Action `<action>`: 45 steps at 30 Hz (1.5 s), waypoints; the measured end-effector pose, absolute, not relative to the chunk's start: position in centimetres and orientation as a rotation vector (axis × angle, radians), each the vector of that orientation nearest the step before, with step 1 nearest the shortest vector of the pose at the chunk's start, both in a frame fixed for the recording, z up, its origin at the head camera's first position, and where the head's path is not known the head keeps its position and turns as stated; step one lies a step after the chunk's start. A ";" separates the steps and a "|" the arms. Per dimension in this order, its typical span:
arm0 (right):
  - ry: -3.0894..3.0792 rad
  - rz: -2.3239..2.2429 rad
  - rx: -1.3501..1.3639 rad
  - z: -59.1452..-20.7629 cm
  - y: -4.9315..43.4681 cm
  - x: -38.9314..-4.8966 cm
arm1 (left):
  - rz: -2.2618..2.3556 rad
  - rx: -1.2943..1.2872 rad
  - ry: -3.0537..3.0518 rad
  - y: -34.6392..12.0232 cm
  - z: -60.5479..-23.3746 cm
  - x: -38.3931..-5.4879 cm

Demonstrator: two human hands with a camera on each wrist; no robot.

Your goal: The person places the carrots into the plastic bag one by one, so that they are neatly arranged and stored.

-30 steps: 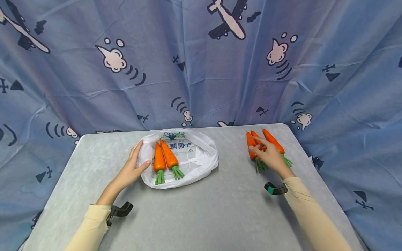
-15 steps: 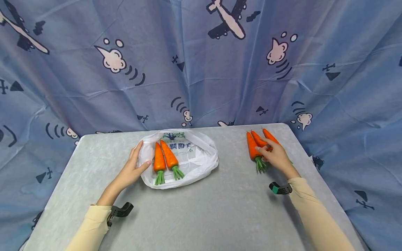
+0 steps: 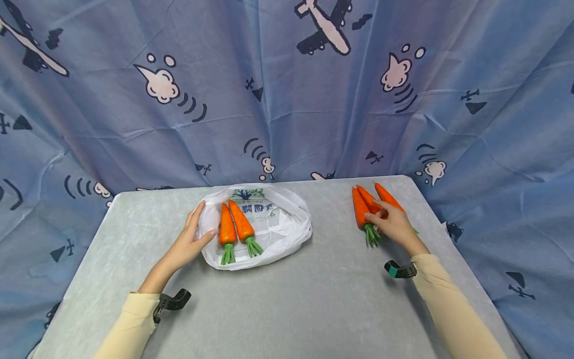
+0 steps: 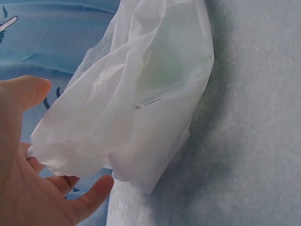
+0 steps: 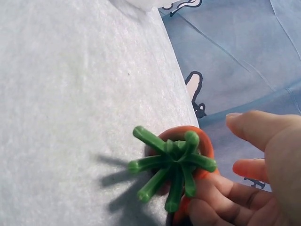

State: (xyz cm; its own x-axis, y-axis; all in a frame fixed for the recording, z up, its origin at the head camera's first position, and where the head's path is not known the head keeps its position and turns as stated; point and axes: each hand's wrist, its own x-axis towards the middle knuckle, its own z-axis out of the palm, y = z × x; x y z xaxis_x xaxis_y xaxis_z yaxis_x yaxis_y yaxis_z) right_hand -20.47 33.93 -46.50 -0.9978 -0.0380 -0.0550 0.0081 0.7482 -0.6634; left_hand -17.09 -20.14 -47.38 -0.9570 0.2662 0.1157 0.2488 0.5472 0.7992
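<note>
From here I see the left hand [image 3: 186,244] loosely spread against the white bag [image 3: 293,217], 2 carrots [image 3: 227,229] inside; the right hand [image 3: 396,227] is over 3 carrots [image 3: 359,207] on the table [image 3: 323,289], and whether it grips any I can't tell. Bunched like that, lifting 1 could nudge another over the nearby far edge [image 3: 327,181], though bare table stretches across to the bag.

two orange carrots [image 3: 229,229] in open white bag [image 3: 269,237]; three carrots [image 3: 366,197] at right
</note>
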 end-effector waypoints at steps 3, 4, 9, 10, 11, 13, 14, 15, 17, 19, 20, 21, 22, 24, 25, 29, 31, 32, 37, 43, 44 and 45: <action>2.872 -1.076 -0.014 -46.5 33.9 -20.6 | 1.421 0.452 2.743 -20.1 -47.4 -17.1; 2.872 -1.070 -0.006 -46.4 33.8 -20.6 | 1.422 0.449 2.741 -20.1 -47.4 -17.1; 2.886 -0.998 0.004 -46.3 33.6 -20.6 | 1.422 0.447 2.744 -20.1 -47.5 -17.1; 2.899 -0.971 0.005 -46.2 33.5 -20.5 | 1.422 0.447 2.745 -20.1 -47.4 -17.1; 2.914 -0.942 0.000 -46.2 33.4 -20.5 | 1.424 0.450 2.749 -20.1 -47.4 -17.1; 2.946 -0.883 -0.008 -46.1 33.2 -20.4 | 1.429 0.449 2.752 -20.1 -47.4 -17.0; 2.960 -0.857 -0.011 -46.1 33.1 -20.4 | 1.433 0.447 2.751 -20.1 -47.4 -17.0; 2.973 -0.832 -0.013 -46.0 33.1 -20.3 | 1.437 0.445 2.751 -20.1 -47.4 -16.9; 2.988 -0.798 -0.011 -46.1 33.0 -20.3 | 1.444 0.444 2.749 -20.1 -47.4 -16.9; 2.991 -0.773 -0.009 -46.1 33.0 -20.2 | 1.451 0.441 2.744 -20.1 -47.3 -16.8; 2.994 -0.760 -0.006 -46.2 33.0 -20.2 | 1.453 0.439 2.742 -20.1 -47.3 -16.8; 2.996 -0.748 -0.002 -46.4 33.0 -20.3 | 1.454 0.437 2.741 -20.1 -47.3 -16.8; 2.996 -0.743 0.000 -46.5 33.0 -20.3 | 1.451 0.439 2.742 -20.1 -47.2 -16.8; 2.989 -0.742 0.002 -46.7 33.0 -20.3 | 1.445 0.436 2.746 -20.2 -47.3 -16.8; 2.986 -0.738 0.004 -46.8 33.0 -20.3 | 1.442 0.436 2.749 -20.2 -47.3 -16.8; 2.955 -0.748 0.022 -47.1 32.7 -20.3 | 1.437 0.432 2.748 -20.3 -47.5 -16.9; 2.939 -0.751 0.027 -47.2 32.6 -20.4 | 1.438 0.431 2.745 -20.3 -47.5 -17.0; 2.934 -0.755 0.029 -47.2 32.5 -20.4 | 1.438 0.429 2.742 -20.3 -47.5 -17.0; 2.925 -0.738 0.025 -47.4 32.2 -20.4 | 1.438 0.425 2.735 -20.4 -47.6 -17.0; 2.941 -0.756 0.025 -47.7 32.1 -20.6 | 1.429 0.423 2.728 -20.3 -47.5 -17.1; 2.946 -0.759 0.024 -47.8 32.2 -20.6 | 1.428 0.422 2.726 -20.3 -47.5 -17.1; 2.951 -0.759 0.020 -47.9 32.2 -20.6 | 1.427 0.423 2.726 -20.3 -47.5 -17.1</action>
